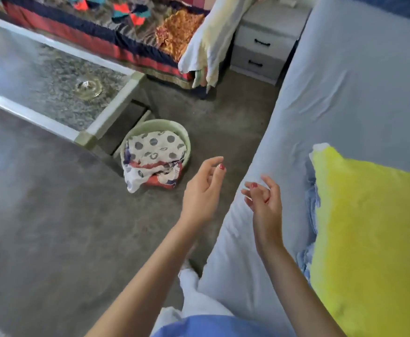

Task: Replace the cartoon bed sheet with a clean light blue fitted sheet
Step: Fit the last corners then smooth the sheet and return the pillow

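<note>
The light blue fitted sheet covers the mattress on the right, with a few creases near its left edge. The cartoon sheet, white with grey dots and red patches, lies bundled in a pale green basket on the floor. My left hand hovers over the floor between basket and bed, fingers relaxed and empty. My right hand hangs at the bed's edge, fingers loosely curled, holding nothing.
A yellow pillow lies on the bed at right. A glass-topped table stands at left, a second bed with a patchwork quilt behind it. A white nightstand sits between the beds. Grey carpet covers the floor.
</note>
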